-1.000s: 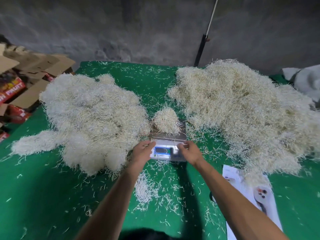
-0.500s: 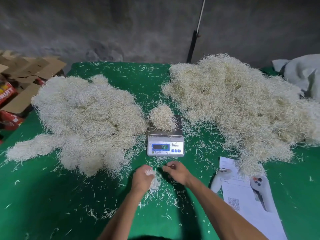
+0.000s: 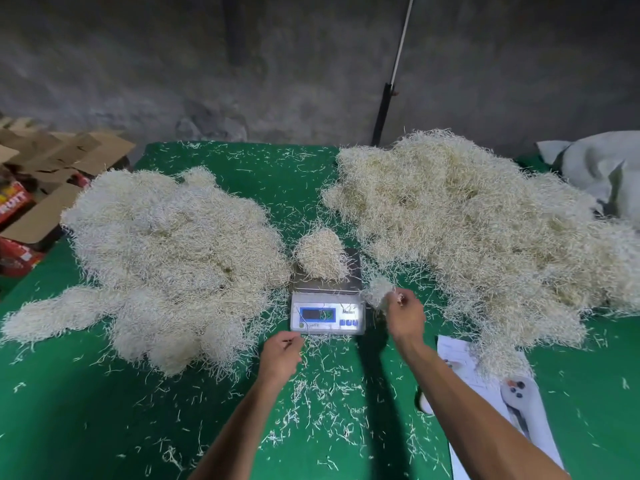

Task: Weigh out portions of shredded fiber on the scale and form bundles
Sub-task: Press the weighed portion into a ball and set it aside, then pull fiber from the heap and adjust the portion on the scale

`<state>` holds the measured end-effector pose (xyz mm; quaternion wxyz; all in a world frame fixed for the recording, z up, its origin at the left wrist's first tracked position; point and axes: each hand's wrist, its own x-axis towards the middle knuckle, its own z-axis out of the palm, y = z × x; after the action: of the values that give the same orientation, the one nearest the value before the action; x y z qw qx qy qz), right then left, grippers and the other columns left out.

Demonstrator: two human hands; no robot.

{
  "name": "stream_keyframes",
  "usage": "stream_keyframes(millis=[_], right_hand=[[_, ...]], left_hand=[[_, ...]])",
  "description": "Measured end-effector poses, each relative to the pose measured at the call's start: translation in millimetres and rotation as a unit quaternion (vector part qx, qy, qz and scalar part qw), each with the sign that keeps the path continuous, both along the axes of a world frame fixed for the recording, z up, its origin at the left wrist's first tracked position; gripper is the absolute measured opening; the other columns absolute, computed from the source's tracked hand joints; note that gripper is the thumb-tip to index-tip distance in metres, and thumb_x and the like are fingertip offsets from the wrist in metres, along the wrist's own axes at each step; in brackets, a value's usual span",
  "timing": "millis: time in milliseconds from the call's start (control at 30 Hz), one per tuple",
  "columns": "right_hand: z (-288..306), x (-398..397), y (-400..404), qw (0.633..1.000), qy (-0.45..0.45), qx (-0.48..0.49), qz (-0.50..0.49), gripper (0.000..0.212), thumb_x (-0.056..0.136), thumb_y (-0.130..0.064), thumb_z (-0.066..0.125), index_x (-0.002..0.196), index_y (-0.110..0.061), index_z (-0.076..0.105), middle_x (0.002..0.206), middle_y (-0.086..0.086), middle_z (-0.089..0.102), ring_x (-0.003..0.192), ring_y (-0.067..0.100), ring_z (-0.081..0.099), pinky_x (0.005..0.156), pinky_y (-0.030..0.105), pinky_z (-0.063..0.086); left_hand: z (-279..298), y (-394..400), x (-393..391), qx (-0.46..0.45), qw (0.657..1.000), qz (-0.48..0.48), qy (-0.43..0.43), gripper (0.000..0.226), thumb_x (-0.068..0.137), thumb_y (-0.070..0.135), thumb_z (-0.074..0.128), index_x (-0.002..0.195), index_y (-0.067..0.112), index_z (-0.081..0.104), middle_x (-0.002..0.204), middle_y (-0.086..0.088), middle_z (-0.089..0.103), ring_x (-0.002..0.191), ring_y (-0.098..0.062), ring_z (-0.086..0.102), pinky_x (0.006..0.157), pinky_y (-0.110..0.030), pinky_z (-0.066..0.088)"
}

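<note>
head view: the small grey digital scale point(image 3: 327, 306) carries a pale mound of shredded fiber point(image 3: 320, 254) on its steel pan. the right hand point(image 3: 403, 315), just right of the scale, pinches a small tuft of fiber point(image 3: 377, 294), so the mound lies up and left of that grip (a short reach, i judge). the left hand point(image 3: 280, 356), just below the scale, has curled fingers; whether it holds strands, i cannot tell. the scale's reading is illegible.
</note>
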<state>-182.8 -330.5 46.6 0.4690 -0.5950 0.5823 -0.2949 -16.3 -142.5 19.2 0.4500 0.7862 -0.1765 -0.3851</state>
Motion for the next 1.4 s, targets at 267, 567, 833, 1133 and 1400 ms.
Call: stream_keyframes(millis=[267,567,833,1133,1400], right_hand=[[10.1,37.5,-48.6,0.968,0.158,-0.132,0.144,0.019,0.102,-0.026,0.062,0.113,-0.014,0.072,0.135,0.007,0.066,0.098,0.01,0.065,0.091,0.014,0.051],[32.9,132.8,-94.5,0.978,-0.005,-0.084,0.193,0.037,0.108,-0.014,0.046,0.145,-0.01,0.049,0.111,-0.014,0.054,0.091,0.007,0.064,0.065,-0.002,0.043],[2.6,153.2,-126.6,0.963,0.055,0.076,0.254,0.037,0.101,-0.043,0.061,0.095,-0.007,0.062,0.074,0.009,0.067,0.053,0.013,0.062,0.059,0.035,0.06],[41.8,138.9,-156.4,0.976,-0.039,0.026,0.214,0.03,0.095,-0.031,0.071,0.073,-0.011,0.067,0.066,0.005,0.066,0.059,0.02,0.058,0.068,0.038,0.057],[101.7,137.3,-152.7,0.97,-0.12,-0.033,0.208,0.036,0.097,-0.031,0.071,0.076,-0.002,0.066,0.066,0.014,0.069,0.057,0.022,0.067,0.079,0.03,0.052]], left_hand=[[41.0,-74.5,23.0,-0.08,0.992,0.03,-0.089,0.037,0.097,0.027,0.066,0.131,0.013,0.058,0.117,0.0,0.066,0.095,-0.012,0.065,0.093,-0.04,0.058],[66.4,-203.2,97.8,0.016,0.982,0.029,-0.185,0.085,0.085,0.075,0.057,0.149,0.024,0.036,0.143,-0.012,0.054,0.117,-0.029,0.06,0.099,-0.048,0.052],[23.0,-230.8,93.7,-0.009,0.946,-0.169,-0.278,0.057,0.084,0.024,0.078,0.135,0.026,0.055,0.131,0.001,0.062,0.118,-0.019,0.057,0.099,-0.041,0.05],[6.5,-218.6,83.5,-0.023,0.94,-0.119,-0.318,0.053,0.098,0.036,0.064,0.142,0.008,0.054,0.142,-0.011,0.058,0.131,-0.026,0.053,0.109,-0.032,0.038],[38.1,-244.4,81.0,-0.047,0.965,-0.045,-0.254,0.056,0.097,0.04,0.064,0.143,0.013,0.049,0.128,-0.008,0.067,0.064,0.015,0.056,0.064,-0.018,0.052]])
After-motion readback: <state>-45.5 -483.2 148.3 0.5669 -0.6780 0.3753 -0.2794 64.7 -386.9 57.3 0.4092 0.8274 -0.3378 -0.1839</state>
